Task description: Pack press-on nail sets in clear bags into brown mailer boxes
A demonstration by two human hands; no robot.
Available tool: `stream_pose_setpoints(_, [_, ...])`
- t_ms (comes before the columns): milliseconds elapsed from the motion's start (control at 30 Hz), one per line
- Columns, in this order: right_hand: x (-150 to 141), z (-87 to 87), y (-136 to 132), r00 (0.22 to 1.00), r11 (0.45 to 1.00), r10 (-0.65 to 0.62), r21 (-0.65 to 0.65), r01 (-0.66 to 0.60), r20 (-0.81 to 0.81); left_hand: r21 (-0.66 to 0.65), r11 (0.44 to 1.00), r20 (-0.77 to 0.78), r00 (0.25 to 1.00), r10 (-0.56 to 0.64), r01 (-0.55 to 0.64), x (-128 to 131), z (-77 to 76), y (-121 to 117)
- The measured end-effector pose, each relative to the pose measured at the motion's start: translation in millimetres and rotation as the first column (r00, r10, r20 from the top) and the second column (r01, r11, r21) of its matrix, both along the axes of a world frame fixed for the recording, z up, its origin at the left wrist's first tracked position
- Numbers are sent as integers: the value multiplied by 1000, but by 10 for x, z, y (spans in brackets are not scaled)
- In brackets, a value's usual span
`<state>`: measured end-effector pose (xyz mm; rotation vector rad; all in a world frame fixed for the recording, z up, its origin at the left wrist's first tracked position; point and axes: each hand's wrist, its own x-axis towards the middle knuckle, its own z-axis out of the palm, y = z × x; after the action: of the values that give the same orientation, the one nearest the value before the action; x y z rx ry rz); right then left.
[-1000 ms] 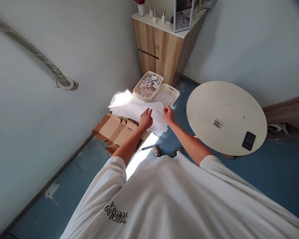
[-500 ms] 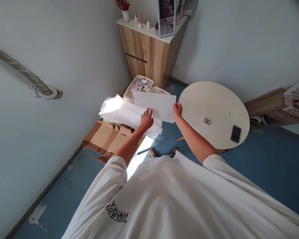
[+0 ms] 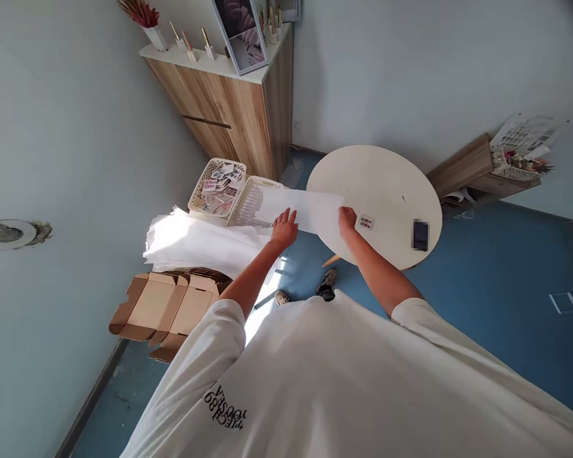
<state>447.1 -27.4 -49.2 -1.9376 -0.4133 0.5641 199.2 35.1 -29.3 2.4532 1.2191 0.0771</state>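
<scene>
A thin white sheet (image 3: 310,207) is stretched between my two hands and partly overlaps the round table. My right hand (image 3: 347,220) is closed around its right end. Near the lower left part of the sheet, my left hand (image 3: 284,228) is spread with fingers pointing away from me, and it seems to touch the sheet. A pile of similar white sheets (image 3: 205,248) lies to the left, its far end in bright sunlight. Beyond the left hand stand a basket of small packets (image 3: 218,188) and a second basket (image 3: 266,182), which the sheet partly covers.
The round white table (image 3: 377,172) stands at right, bearing a small clear case (image 3: 365,222) and a blurred dark object (image 3: 420,235). Flattened cardboard boxes (image 3: 157,305) lie at left. Behind are a wooden cabinet (image 3: 229,108) and, far right, a low shelf (image 3: 463,162).
I have turned and moved rightward, so the sheet is off the pile and over the table's edge. My right hand keeps its hold; the left stays at the sheet.
</scene>
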Motion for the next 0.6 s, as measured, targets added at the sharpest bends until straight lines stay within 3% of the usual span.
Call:
stream_pose_setpoints(133, [553,-145,-177,989,992,-108,-73,101,-97,-37,999,-19,999,-35,35,586,-142,-8])
stream_pose_setpoints(433, [1847,-404,-424,988,982,-109,-166,90,-112,-192,978,-89,991,-102,83,1944,-406,-166])
stream_pose_setpoints(600, [2420,-586,-509,985,975,-128,-199,104,-116,-263,960,-121,983,-135,99,2494,-513,-276])
